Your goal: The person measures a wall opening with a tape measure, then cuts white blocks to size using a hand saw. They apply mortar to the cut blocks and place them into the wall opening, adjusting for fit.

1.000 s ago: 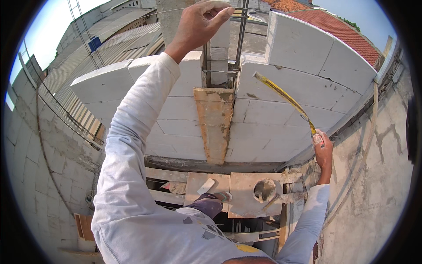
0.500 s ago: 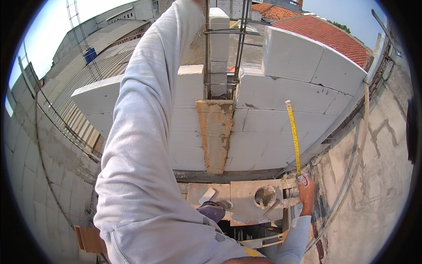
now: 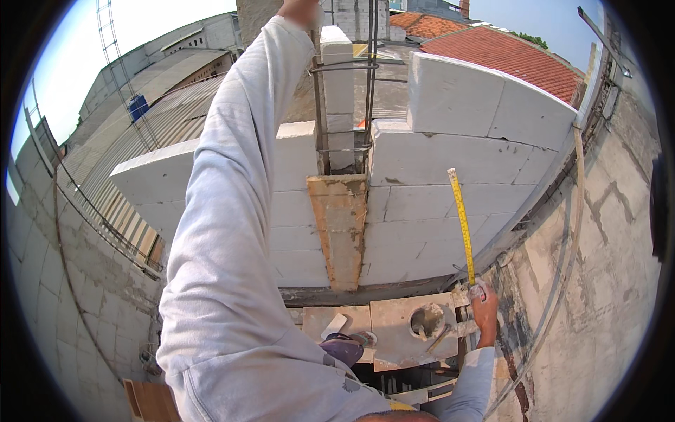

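The right hand (image 3: 484, 311) grips an extended tape measure (image 3: 465, 232), which could buckle if tilted; left hand's (image 3: 301, 10) grip unclear.

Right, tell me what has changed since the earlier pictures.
The bare left hand has gone higher, to the top edge, where it is too blurred and cut off to tell its hold. The bare right hand has dropped and come leftward, keeping hold of the yellow-bladed tape measure, whose slanting blade now stands nearly upright. The view has tilted up. The white block wall and round, stained bucket stayed put.
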